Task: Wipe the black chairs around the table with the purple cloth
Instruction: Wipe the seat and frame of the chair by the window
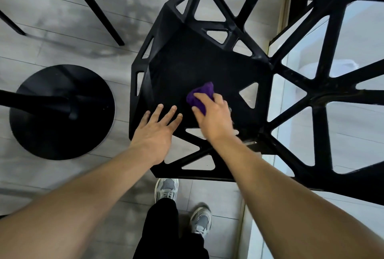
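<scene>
My right hand (214,117) clamps the bunched purple cloth (200,95) against the black chair (187,65) seat, right of its centre; my left hand (154,132), fingers spread, rests near the front edge. I'd press firmly and sweep overlapping strokes into the cut-out corners.
</scene>
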